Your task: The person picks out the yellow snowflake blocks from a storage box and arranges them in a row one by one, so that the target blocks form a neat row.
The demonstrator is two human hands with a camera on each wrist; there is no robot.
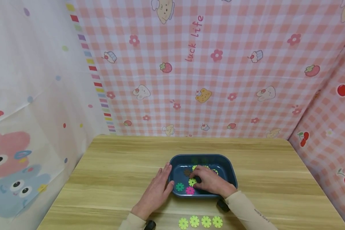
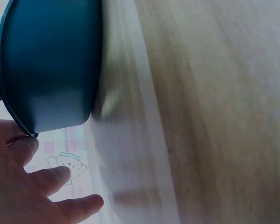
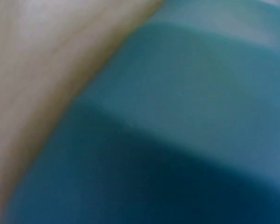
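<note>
A dark blue tray (image 1: pixel 231 166) sits on the table with several flower-shaped plastic discs inside. My left hand (image 1: pixel 155 191) rests against the tray's left end, fingers extended; the left wrist view shows fingertips at its rim (image 2: pixel 3 95). Reaching into the tray, my right hand (image 1: pixel 211 182) has bent fingers, with a yellow-green disc (image 1: pixel 192 182) right at the fingertips. Something dark shows beneath those fingers, and I cannot tell whether they grip it. Left of this hand lie a brown disc (image 1: pixel 187 172), a green disc (image 1: pixel 179 187) and a pink disc (image 1: pixel 190 190). The right wrist view is blurred tray wall.
Several yellow-green discs (image 1: pixel 206 221) lie in a row on the wooden table (image 1: pixel 118 169), in front of the tray. A pink checked cloth (image 1: pixel 178 83) hangs behind the table, with more printed cloth at both sides.
</note>
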